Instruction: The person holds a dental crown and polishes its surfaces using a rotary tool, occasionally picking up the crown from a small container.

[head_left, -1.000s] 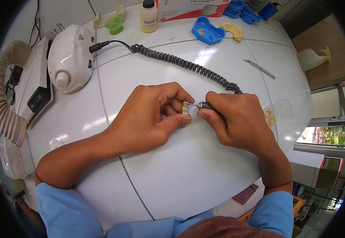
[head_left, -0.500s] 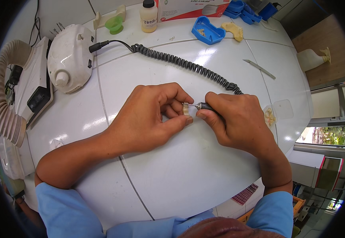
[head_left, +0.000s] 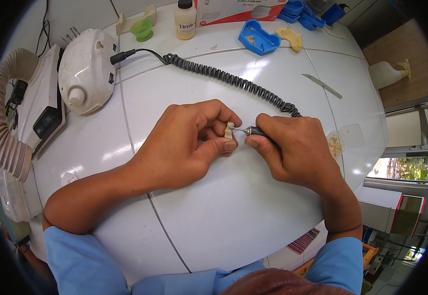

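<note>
Between thumb and fingers, my left hand pinches a small cream-coloured dental piece, shaped like a short row of teeth. My right hand grips a rotary handpiece with a dark body and a metal nose. Its thin bur points left and meets or nearly meets the piece's right side; exact contact is too small to tell. A black coiled cord runs from behind my right hand to the white control unit at the far left. Both hands are just above the white tabletop.
A ribbed suction hose curves along the left edge. At the back stand a green cup, a bottle, a red-and-white box and a blue tray. A knife and a clear container lie right.
My left fingers have turned the dental piece, so more of its wavy face shows. The handpiece has shifted very slightly right; all else stays put.
</note>
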Demonstrator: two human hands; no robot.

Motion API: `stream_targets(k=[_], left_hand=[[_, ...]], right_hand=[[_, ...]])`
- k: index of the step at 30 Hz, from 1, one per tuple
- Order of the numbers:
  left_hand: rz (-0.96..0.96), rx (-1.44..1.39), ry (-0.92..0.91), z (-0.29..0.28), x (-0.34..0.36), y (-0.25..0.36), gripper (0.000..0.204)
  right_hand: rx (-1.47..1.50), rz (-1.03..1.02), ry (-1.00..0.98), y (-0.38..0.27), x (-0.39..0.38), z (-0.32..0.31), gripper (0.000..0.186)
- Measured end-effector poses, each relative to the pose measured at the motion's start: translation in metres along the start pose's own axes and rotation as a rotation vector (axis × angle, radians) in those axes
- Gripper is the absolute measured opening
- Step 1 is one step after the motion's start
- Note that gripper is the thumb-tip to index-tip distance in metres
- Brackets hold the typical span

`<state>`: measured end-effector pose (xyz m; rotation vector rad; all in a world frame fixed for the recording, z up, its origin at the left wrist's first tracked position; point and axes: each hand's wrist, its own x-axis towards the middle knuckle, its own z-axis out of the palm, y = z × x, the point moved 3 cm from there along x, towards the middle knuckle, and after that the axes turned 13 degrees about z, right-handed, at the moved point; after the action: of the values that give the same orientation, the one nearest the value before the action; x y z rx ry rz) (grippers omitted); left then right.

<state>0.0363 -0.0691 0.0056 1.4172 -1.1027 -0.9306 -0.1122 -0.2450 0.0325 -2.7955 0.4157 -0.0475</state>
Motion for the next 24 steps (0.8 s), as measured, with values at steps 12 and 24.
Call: stream_targets(k=[12,24], left_hand=[[0.001,-0.004,0.001,0.0003,-0.0007,-0.0011,0.031],[0.052,0.123,0.060,-0.0028,-0.0005,-0.0015,0.032]], right_hand=[[0.014,-0.001,-0.007,0.0001,0.0002,-0.0007,0.034],[0.048,-0.027,0.015,0.0010,0.0009,0.0001,0.034]])
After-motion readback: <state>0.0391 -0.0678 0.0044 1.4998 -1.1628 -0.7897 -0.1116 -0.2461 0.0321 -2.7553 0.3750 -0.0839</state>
